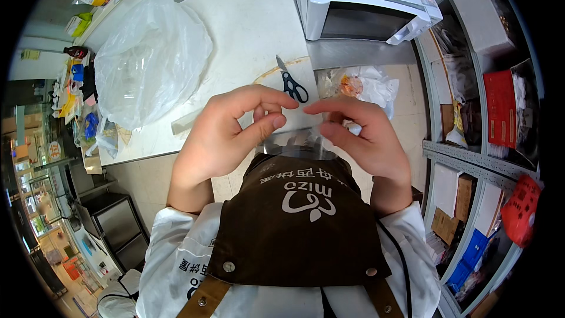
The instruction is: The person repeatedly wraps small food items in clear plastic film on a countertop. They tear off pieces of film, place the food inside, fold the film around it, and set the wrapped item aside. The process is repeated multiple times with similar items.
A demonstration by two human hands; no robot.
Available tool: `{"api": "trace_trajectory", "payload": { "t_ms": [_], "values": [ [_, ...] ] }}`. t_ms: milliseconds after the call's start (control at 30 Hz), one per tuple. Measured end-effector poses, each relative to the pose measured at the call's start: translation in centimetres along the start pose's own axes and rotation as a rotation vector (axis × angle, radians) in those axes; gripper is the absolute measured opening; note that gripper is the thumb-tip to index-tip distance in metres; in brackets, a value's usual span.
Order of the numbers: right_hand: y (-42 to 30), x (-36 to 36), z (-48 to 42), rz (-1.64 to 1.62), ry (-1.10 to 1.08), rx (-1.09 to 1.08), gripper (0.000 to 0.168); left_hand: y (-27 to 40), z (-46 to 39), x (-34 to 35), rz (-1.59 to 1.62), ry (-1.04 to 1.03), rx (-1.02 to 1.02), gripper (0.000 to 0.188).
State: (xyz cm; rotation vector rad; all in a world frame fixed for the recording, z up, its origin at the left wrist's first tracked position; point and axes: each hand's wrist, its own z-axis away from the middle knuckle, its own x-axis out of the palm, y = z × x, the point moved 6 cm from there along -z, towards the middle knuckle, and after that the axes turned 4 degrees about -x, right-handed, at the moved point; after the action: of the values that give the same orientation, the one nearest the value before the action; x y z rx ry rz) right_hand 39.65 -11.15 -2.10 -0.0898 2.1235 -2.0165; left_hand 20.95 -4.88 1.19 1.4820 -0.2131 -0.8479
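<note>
My left hand (238, 128) is raised in front of the apron, its thumb and index finger apart with nothing visible between them. Facing it, my right hand (364, 134) has its index finger stretched toward the left one; the tips are close. A small white thing (352, 127) shows between the right thumb and curled fingers; whether it is held is unclear. Below both hands a curved clear plastic piece (295, 145) lies against the brown apron (304, 238); contact with the fingers is hard to tell. Scissors with dark handles (291, 84) lie on the white table (247, 22) just beyond my fingertips.
A large translucent plastic bag (152, 62) covers the table's left part. At the back right stands a white microwave oven (366, 13). Crumpled white plastic (375, 84) lies low beyond my right hand. Metal shelving (459, 152) with boxes runs along the right.
</note>
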Motion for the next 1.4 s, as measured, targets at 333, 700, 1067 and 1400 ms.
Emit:
{"api": "trace_trajectory", "payload": {
  "t_ms": [333,700,1067,1400],
  "values": [
    [-0.2,0.6,-0.7,0.128,0.070,-0.118,0.015,-0.7,0.0,0.5,-0.062,-0.002,-0.043,0.011],
    [1.1,0.6,-0.9,-0.048,-0.004,0.003,0.018,0.7,0.2,0.6,-0.263,-0.011,0.387,0.013],
    [0.5,-0.1,-0.8,0.287,0.194,-0.162,0.014,-1.2,-0.4,1.4,-0.093,0.076,0.060,0.009],
    [2.8,0.1,-1.0,0.081,0.181,0.004,0.020,0.2,-0.5,1.6,-0.373,0.141,0.291,0.011]
  ]
}}
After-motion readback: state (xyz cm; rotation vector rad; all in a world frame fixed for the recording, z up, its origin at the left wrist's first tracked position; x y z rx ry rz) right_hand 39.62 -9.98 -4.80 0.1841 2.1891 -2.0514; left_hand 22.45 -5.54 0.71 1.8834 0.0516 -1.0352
